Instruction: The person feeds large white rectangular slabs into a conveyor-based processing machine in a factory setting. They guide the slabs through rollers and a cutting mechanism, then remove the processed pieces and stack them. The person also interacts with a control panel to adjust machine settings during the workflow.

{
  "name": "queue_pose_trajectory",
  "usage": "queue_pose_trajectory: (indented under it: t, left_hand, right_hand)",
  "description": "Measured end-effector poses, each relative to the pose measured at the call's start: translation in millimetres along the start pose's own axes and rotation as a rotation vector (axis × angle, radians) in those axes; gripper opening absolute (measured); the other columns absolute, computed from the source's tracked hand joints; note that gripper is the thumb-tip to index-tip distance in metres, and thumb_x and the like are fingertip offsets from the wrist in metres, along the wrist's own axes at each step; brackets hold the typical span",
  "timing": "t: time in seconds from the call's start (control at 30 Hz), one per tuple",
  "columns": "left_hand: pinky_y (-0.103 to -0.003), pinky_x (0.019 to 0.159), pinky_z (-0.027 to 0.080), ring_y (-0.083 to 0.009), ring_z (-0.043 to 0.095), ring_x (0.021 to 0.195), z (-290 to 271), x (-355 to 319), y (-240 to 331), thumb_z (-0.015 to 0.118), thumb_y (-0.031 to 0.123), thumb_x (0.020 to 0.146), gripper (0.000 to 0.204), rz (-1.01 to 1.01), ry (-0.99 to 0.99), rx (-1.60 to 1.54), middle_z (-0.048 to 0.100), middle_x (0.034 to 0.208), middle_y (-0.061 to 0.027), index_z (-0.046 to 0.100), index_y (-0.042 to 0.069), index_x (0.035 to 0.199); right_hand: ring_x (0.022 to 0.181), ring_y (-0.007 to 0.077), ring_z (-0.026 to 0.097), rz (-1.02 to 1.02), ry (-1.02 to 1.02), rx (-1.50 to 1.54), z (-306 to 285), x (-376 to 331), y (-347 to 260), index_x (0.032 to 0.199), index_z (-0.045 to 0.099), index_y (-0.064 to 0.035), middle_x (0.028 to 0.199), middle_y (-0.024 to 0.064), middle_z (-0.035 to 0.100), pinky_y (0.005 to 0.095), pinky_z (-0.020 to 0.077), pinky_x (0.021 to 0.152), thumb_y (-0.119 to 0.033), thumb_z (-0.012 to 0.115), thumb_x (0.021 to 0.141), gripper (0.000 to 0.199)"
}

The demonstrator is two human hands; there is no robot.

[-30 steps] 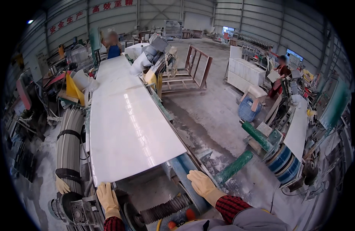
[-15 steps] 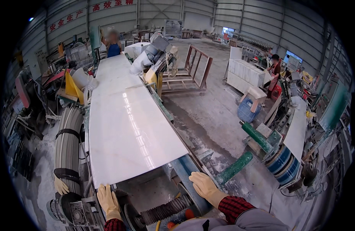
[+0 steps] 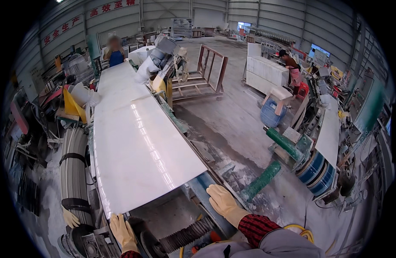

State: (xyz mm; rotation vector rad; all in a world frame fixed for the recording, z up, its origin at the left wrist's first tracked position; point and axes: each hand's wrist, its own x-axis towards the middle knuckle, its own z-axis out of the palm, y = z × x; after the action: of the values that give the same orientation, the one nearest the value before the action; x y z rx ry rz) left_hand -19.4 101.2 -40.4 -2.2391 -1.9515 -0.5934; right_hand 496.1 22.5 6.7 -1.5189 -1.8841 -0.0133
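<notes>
A long, glossy white stone slab (image 3: 142, 142) lies flat along a machine bed, reaching away from me. My left hand (image 3: 123, 234), in a cream rubber glove, is at the slab's near left corner with its fingers stretched forward; whether the fingertips touch the slab's edge I cannot tell. On the blue metal side rail (image 3: 202, 184), just right of the near edge, my right hand (image 3: 223, 204) rests flat in a matching glove, fingers extended and holding nothing. Between my hands is an opening in the bed with a dark ribbed roller (image 3: 185, 235).
A strapped bundle of pale strips (image 3: 74, 172) stands at left, with a loose glove (image 3: 70, 218) beside it. Green rollers (image 3: 262, 180) jut out at right. A motor head (image 3: 163, 49) flanks the slab. One person (image 3: 116, 57) stands at its far end, another (image 3: 292, 71) at right.
The whole view has shifted slightly left. The slab's near left corner appears lower, close by my left hand. My hands keep nearly the same places. The far person's raised arm has come down.
</notes>
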Motion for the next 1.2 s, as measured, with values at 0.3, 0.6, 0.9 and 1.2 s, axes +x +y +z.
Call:
queue_pose_trajectory:
  t: [0.3,0.6,0.9,1.2]
  left_hand:
    - [-0.059,0.134,0.037,-0.0526,0.045,0.161,0.2,-3.2,-1.2,0.065,0.015,0.112,0.046,-0.004,-0.023,0.018,0.050,0.174,-0.0311,0.063,0.001,0.156]
    - [-0.059,0.133,0.037,-0.0538,0.045,0.160,-1.8,-5.3,-0.4,0.066,0.014,0.112,0.047,0.010,-0.013,0.011,0.051,0.173,-0.0323,0.062,0.000,0.156]
    - [-0.060,0.133,0.037,-0.0540,0.046,0.159,1.3,-10.5,-5.5,0.066,0.015,0.111,0.046,0.033,0.010,-0.002,0.052,0.171,-0.0333,0.063,-0.001,0.155]
    - [-0.060,0.134,0.035,-0.0523,0.045,0.161,-0.7,-13.5,-5.3,0.065,0.017,0.112,0.047,0.022,-0.021,0.016,0.051,0.172,-0.0324,0.062,0.000,0.156]
  right_hand:
    - [0.121,0.0437,0.066,0.007,0.004,-0.014,-3.1,1.4,-2.3,0.128,0.066,-0.0008,0.126,0.0206,0.068,0.0530,0.0546,0.110,-0.006,0.070,0.098,0.031]
    - [0.117,0.0438,0.066,-0.016,0.032,-0.034,-2.2,-3.3,-1.3,0.126,0.066,-0.0020,0.122,0.0196,0.067,0.0530,0.0558,0.106,-0.002,0.070,0.094,0.031]
    - [0.118,0.0445,0.066,-0.019,0.057,-0.034,-1.9,-5.9,-3.1,0.125,0.066,-0.0025,0.122,0.0201,0.067,0.0532,0.0562,0.107,-0.001,0.070,0.093,0.033]
    - [0.117,0.0450,0.066,-0.026,0.065,-0.028,-1.8,-9.1,-3.8,0.125,0.066,-0.0021,0.122,0.0200,0.067,0.0537,0.0567,0.106,-0.001,0.069,0.094,0.031]
